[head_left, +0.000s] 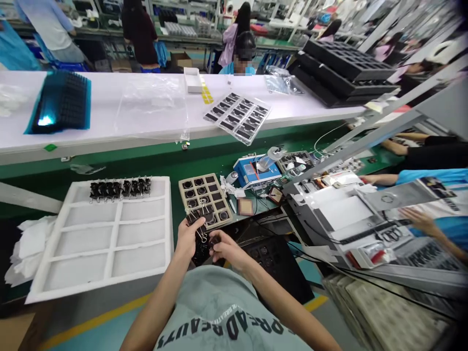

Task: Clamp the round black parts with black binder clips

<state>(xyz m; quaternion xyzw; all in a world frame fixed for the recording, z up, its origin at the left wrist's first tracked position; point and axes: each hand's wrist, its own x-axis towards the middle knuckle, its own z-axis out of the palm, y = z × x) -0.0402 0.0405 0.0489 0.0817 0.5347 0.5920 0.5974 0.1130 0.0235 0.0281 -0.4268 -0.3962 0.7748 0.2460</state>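
My left hand (189, 236) is closed on a dark piece with black binder clips (197, 215) on it, their silver wire handles sticking out. Just to its right, my right hand (225, 249) pinches a small dark item (215, 240), perhaps another binder clip; the fingers partly hide it. Below and between the hands there are more black clips (201, 251). Beyond them lies a beige compartment tray (182, 195) with round, dark-rimmed parts in several pockets. On the left, a white foam tray (116, 229) carries a row of clipped black pieces (120, 189) along its far edge.
A blue box-shaped device (248, 173) and small bottles stand beyond the beige tray. Black trays (274, 263) lie low at right. On the raised white shelf (153, 124) are a clear tray of parts (239, 116) and stacked black trays (340, 73). A co-worker's hand (419, 219) works at far right.
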